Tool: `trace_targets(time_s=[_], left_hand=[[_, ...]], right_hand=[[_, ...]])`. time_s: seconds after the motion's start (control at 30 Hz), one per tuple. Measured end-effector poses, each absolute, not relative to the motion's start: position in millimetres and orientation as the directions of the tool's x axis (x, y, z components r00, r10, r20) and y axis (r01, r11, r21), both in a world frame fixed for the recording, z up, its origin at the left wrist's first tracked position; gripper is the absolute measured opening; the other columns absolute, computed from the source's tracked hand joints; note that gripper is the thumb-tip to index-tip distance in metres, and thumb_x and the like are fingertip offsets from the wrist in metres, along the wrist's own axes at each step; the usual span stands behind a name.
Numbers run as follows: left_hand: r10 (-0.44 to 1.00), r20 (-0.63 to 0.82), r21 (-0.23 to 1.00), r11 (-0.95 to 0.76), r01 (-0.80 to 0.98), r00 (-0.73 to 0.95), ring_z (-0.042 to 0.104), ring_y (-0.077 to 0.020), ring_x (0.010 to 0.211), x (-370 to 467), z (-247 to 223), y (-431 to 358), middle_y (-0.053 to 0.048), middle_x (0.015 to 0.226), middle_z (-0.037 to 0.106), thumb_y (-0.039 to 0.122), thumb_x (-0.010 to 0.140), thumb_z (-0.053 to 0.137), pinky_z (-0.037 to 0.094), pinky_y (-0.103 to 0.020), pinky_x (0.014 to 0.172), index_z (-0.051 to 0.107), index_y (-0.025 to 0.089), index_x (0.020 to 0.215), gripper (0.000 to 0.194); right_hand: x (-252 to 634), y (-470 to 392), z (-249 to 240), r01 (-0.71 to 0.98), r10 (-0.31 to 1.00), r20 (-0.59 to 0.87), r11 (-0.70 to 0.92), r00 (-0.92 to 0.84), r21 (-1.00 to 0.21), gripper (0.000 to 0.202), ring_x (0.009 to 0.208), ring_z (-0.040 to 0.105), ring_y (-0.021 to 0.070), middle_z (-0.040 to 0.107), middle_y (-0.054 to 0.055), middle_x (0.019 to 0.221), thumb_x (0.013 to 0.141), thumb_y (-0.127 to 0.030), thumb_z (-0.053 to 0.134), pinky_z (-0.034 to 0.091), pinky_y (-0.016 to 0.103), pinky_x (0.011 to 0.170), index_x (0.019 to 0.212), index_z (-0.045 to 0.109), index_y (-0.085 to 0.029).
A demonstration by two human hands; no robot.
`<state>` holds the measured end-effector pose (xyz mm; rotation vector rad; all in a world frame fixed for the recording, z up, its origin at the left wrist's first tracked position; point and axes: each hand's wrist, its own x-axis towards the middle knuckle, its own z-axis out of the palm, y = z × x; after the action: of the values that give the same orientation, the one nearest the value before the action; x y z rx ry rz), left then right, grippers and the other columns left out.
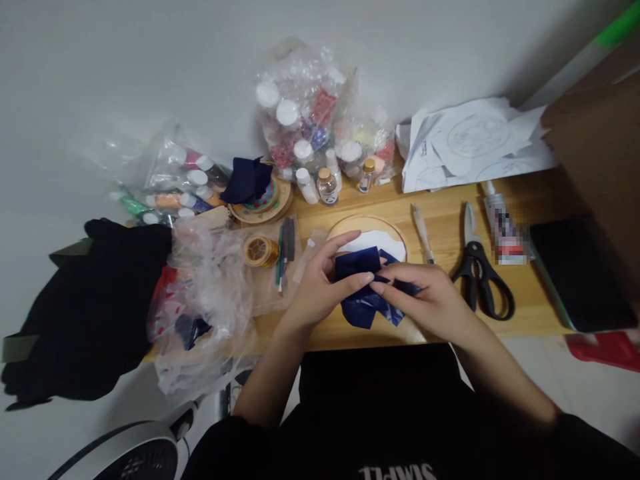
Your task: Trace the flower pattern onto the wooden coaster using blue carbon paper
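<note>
Both hands hold a dark blue piece of cloth above the front of the table. My left hand grips its upper left part, thumb laid across the front and index finger stretched out above. From the right, my right hand pinches the cloth between thumb and fingers, its tips meeting my left thumb. The lower part of the cloth hangs down in loose flaps. Behind the hands lies a round wooden hoop with a white paper piece on it, partly covered by the cloth and fingers.
Right of the hands lie a pen, black-handled scissors, a glue tube and a phone. A gold thread spool and brushes lie left. Bagged bottles and drawn papers stand along the wall.
</note>
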<state>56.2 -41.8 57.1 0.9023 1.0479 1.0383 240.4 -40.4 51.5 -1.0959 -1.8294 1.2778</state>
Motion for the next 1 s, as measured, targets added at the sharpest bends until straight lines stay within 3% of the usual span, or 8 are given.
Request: trace_targets(time_s=[0.1, 0.27, 0.57, 0.63, 0.77, 1.0], left_hand=[[0.962, -0.227, 0.95, 0.252, -0.183, 0.149, 0.07, -0.0159, 0.095, 55.7, 58.2, -42.0, -0.003, 0.107, 0.074, 0.021, 0.073, 0.078, 0.055, -0.025, 0.084, 0.072, 0.024, 0.106, 0.034], [0.971, -0.174, 0.965, 0.201, -0.165, 0.165, 0.069, -0.0151, 0.096, 60.2, 59.7, -41.2, -0.002, 0.101, 0.075, 0.016, 0.077, 0.074, 0.055, -0.025, 0.086, 0.075, 0.024, 0.097, 0.021], [0.922, -0.333, 0.879, 0.379, -0.289, 0.199, 0.066, -0.0149, 0.092, 63.3, 53.8, -39.1, -0.001, 0.099, 0.072, 0.022, 0.07, 0.08, 0.053, -0.025, 0.083, 0.072, 0.023, 0.099, 0.03], [0.917, -0.336, 0.873, 0.389, -0.295, 0.214, 0.066, -0.0136, 0.089, 63.9, 52.5, -39.1, 0.0, 0.097, 0.072, 0.021, 0.069, 0.08, 0.053, -0.024, 0.081, 0.072, 0.023, 0.097, 0.029], [0.926, -0.311, 0.9, 0.359, -0.249, 0.213, 0.064, -0.0108, 0.08, 64.3, 52.4, -38.8, 0.001, 0.086, 0.071, 0.019, 0.069, 0.079, 0.052, -0.021, 0.075, 0.073, 0.022, 0.089, 0.021], [0.935, -0.328, 0.937, 0.341, -0.08, 0.138, 0.063, -0.0109, 0.071, 63.5, 51.2, -39.9, 0.001, 0.08, 0.071, 0.024, 0.069, 0.078, 0.049, -0.021, 0.066, 0.073, 0.021, 0.086, 0.017]], right_hand=[[239.2, -42.0, 51.6, 0.304, 0.903, 0.175, 0.307, -0.393, -0.902, 0.013, 0.073, 0.059, 0.0131, 0.059, 0.001, 0.077, 0.088, -0.027, 0.064, 0.049, 0.028, 0.067, 0.078, 0.071, -0.021], [237.7, -45.5, 52.9, 0.519, 0.873, 0.372, 0.487, -0.315, -0.703, 0.003, 0.103, 0.061, 0.0226, 0.063, 0.009, 0.107, 0.083, -0.021, 0.069, 0.052, 0.04, 0.084, 0.082, 0.071, -0.02], [236.5, -49.8, 63.2, 0.718, 0.756, 0.55, 0.597, -0.354, -0.358, 0.008, 0.1, 0.06, 0.0251, 0.067, 0.011, 0.117, 0.086, -0.016, 0.063, 0.052, 0.044, 0.083, 0.088, 0.069, -0.02], [238.8, -47.9, 64.2, 0.702, 0.758, 0.543, 0.605, -0.362, -0.377, 0.008, 0.098, 0.061, 0.0245, 0.068, 0.011, 0.113, 0.086, -0.016, 0.063, 0.052, 0.043, 0.082, 0.089, 0.069, -0.02], [242.3, -42.7, 64.4, 0.613, 0.799, 0.478, 0.593, -0.365, -0.523, 0.007, 0.092, 0.064, 0.0215, 0.07, 0.006, 0.1, 0.087, -0.019, 0.063, 0.053, 0.04, 0.08, 0.088, 0.068, -0.023], [242.4, -38.3, 59.8, 0.502, 0.907, 0.317, 0.419, -0.278, -0.757, 0.003, 0.088, 0.067, 0.0192, 0.069, 0.005, 0.093, 0.084, -0.021, 0.066, 0.055, 0.036, 0.079, 0.086, 0.065, -0.023]])
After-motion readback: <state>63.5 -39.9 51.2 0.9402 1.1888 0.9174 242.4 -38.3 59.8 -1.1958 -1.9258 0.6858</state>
